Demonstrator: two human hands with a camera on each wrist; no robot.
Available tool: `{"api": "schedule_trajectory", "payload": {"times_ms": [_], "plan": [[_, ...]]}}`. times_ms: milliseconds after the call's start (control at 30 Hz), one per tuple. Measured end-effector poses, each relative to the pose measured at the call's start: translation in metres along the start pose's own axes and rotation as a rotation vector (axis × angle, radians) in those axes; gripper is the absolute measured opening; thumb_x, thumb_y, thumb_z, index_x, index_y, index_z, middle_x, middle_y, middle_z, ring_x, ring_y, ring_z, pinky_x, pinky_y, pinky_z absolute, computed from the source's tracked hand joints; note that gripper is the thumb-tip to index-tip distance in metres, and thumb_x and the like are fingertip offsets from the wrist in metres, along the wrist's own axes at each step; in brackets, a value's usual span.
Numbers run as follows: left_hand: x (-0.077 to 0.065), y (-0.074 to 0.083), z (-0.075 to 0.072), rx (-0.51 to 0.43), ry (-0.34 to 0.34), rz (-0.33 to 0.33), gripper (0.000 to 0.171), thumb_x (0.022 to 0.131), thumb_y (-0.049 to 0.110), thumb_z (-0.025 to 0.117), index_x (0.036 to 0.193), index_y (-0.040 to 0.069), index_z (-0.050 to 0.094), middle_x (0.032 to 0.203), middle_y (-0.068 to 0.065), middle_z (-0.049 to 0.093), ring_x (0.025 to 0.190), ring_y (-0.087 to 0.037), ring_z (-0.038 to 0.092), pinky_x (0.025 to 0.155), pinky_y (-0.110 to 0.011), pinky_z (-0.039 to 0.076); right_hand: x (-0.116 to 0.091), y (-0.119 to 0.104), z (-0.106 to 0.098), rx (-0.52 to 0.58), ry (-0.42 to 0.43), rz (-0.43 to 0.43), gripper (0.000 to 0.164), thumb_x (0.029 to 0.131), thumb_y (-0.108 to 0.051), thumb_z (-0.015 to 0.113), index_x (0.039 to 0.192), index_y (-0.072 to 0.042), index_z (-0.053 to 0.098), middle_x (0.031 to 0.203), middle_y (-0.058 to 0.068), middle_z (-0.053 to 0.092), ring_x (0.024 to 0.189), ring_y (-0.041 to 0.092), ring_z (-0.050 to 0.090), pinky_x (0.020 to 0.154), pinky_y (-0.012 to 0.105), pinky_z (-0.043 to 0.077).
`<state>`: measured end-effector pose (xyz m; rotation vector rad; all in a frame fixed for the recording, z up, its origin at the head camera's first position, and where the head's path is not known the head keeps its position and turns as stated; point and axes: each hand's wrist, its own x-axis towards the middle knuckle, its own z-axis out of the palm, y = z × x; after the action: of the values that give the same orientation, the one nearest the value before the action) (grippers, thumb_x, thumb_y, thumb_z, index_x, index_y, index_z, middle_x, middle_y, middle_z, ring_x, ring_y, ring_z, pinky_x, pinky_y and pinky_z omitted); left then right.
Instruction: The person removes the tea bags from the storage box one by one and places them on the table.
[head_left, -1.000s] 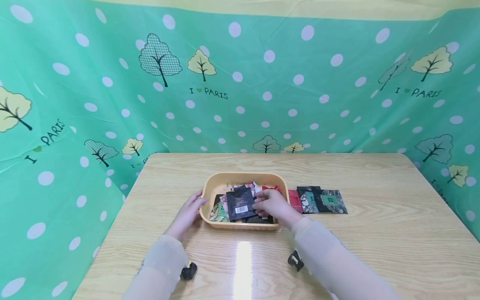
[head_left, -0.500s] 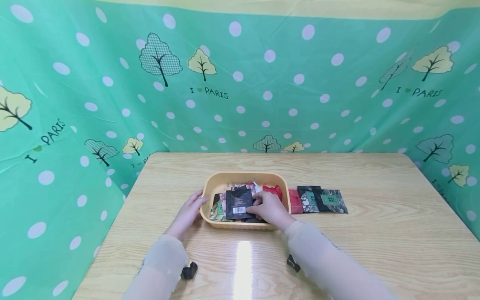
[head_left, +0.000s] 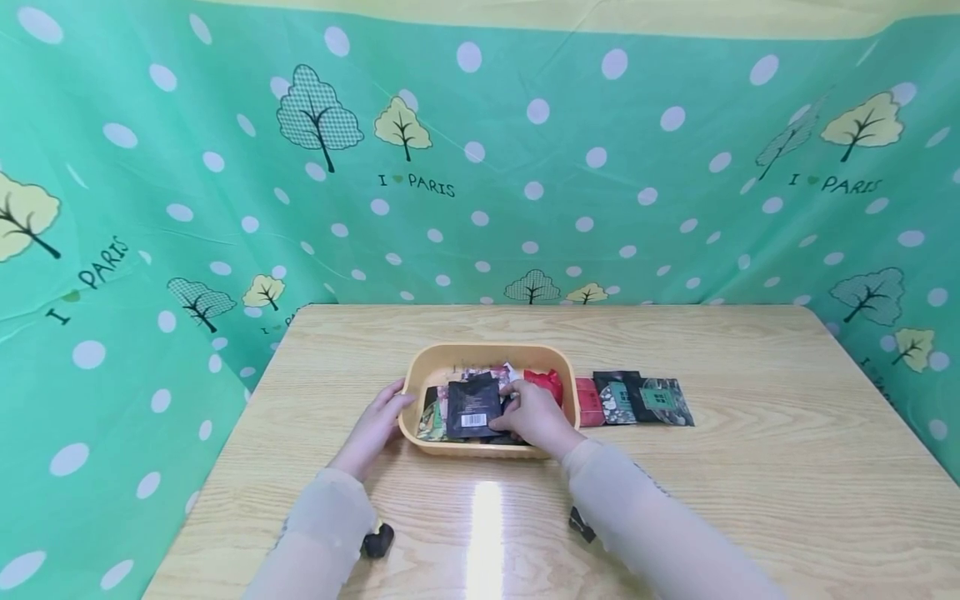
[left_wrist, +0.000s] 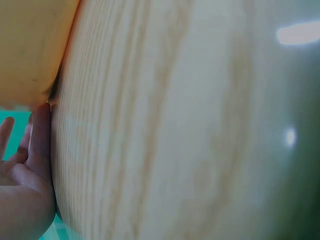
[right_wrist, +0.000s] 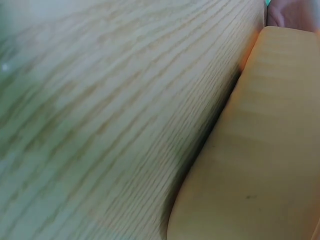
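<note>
Along the near side of the table (head_left: pixel 750 517), two pale sleeves (head_left: pixel 322 525) reach forward and slant inward, each with a small black object (head_left: pixel 377 542) at its inner side. A reflected strip of light (head_left: pixel 486 533) lies on the wood between them.

Farther on, the left hand (head_left: pixel 377 423) rests at the left end of a tan tray (head_left: pixel 480 451), fingers extended rather than curled, touching its outer wall and rim. The right hand (head_left: pixel 534 417) comes in from the lower right over the tray, angled far and left, palm down, thumb and forefinger pinching the right edge of a black packet (head_left: pixel 472 404).

That packet lies inside the tray, left of its middle, on top of other packets. Its printed back faces up, the barcode end points toward the person, and its long axis appears to run away from them. The tray's own long axis runs left to right. A patterned packet (head_left: pixel 431 421) shows at the black one's left, and a crumpled red packet (head_left: pixel 545 382) lies beyond the right hand.

Just right of the tray, three packets (head_left: pixel 658 402) overlap in a row. Behind the table hangs a green dotted cloth (head_left: pixel 637 237).
</note>
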<state>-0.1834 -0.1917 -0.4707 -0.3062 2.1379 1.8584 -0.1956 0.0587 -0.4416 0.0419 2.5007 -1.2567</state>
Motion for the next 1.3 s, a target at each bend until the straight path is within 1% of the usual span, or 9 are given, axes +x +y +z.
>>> {"api": "schedule_trajectory", "payload": {"times_ms": [300, 400, 567, 733, 933, 1067, 1233, 1300], "plan": [[0.001, 0.000, 0.000, -0.002, 0.008, 0.006, 0.064, 0.101, 0.034, 0.049, 0.156, 0.010, 0.026, 0.156, -0.023, 0.035, 0.138, -0.037, 0.045, 0.118, -0.046, 0.036, -0.002, 0.000, 0.000, 0.061, -0.011, -0.002, 0.044, 0.081, -0.005, 0.077, 0.122, -0.002, 0.061, 0.071, 0.004, 0.068, 0.055, 0.013, 0.059, 0.052, 0.022, 0.047], [0.002, -0.001, 0.000, -0.002, 0.009, 0.012, 0.065, 0.101, 0.033, 0.049, 0.156, 0.009, 0.026, 0.156, -0.024, 0.035, 0.138, -0.038, 0.046, 0.117, -0.046, 0.037, -0.002, 0.000, 0.000, 0.066, -0.012, -0.012, 0.036, 0.083, -0.003, 0.075, 0.117, 0.000, 0.064, 0.074, 0.005, 0.067, 0.058, 0.014, 0.060, 0.052, 0.023, 0.049], [0.003, -0.003, 0.000, -0.005, 0.010, 0.016, 0.065, 0.101, 0.033, 0.050, 0.156, 0.008, 0.026, 0.156, -0.024, 0.035, 0.138, -0.038, 0.046, 0.118, -0.046, 0.036, -0.002, 0.000, -0.001, 0.035, 0.002, -0.054, 0.020, 0.087, -0.005, 0.071, 0.106, 0.002, 0.070, 0.081, 0.006, 0.066, 0.064, 0.015, 0.061, 0.055, 0.023, 0.054], [0.004, -0.005, 0.001, -0.010, 0.017, 0.021, 0.064, 0.101, 0.032, 0.050, 0.155, 0.007, 0.027, 0.155, -0.025, 0.036, 0.136, -0.037, 0.048, 0.116, -0.045, 0.039, -0.004, 0.002, 0.000, 0.027, 0.025, -0.086, 0.011, 0.090, -0.009, 0.069, 0.098, -0.001, 0.070, 0.079, 0.007, 0.067, 0.062, 0.015, 0.061, 0.053, 0.024, 0.054], [0.005, -0.005, 0.002, -0.006, 0.024, 0.019, 0.061, 0.101, 0.032, 0.050, 0.154, 0.008, 0.030, 0.154, -0.024, 0.038, 0.134, -0.037, 0.050, 0.114, -0.044, 0.041, -0.007, 0.004, 0.000, -0.016, 0.046, -0.176, 0.006, 0.095, -0.011, 0.065, 0.097, -0.006, 0.064, 0.083, 0.005, 0.063, 0.063, 0.013, 0.060, 0.060, 0.024, 0.051], [0.004, -0.005, 0.001, -0.003, 0.025, 0.015, 0.061, 0.100, 0.033, 0.050, 0.154, 0.009, 0.031, 0.155, -0.023, 0.038, 0.134, -0.037, 0.050, 0.115, -0.045, 0.041, -0.008, 0.005, 0.001, -0.029, 0.089, -0.240, 0.005, 0.095, -0.010, 0.063, 0.096, -0.005, 0.062, 0.082, 0.005, 0.063, 0.060, 0.012, 0.059, 0.060, 0.025, 0.051], [0.002, -0.003, 0.002, 0.012, 0.022, 0.024, 0.063, 0.100, 0.034, 0.050, 0.154, 0.008, 0.030, 0.155, -0.024, 0.037, 0.134, -0.038, 0.050, 0.114, -0.045, 0.042, -0.010, 0.005, 0.000, 0.013, 0.135, -0.250, 0.004, 0.094, -0.009, 0.064, 0.097, -0.005, 0.063, 0.081, 0.005, 0.064, 0.059, 0.011, 0.058, 0.058, 0.023, 0.051], [0.001, -0.003, 0.002, 0.014, 0.020, 0.030, 0.063, 0.101, 0.034, 0.050, 0.154, 0.007, 0.030, 0.155, -0.025, 0.036, 0.134, -0.038, 0.050, 0.113, -0.044, 0.043, -0.012, 0.004, -0.001, 0.046, 0.145, -0.248, 0.006, 0.094, -0.008, 0.065, 0.098, -0.004, 0.065, 0.083, 0.006, 0.064, 0.060, 0.012, 0.058, 0.057, 0.023, 0.052]]}}
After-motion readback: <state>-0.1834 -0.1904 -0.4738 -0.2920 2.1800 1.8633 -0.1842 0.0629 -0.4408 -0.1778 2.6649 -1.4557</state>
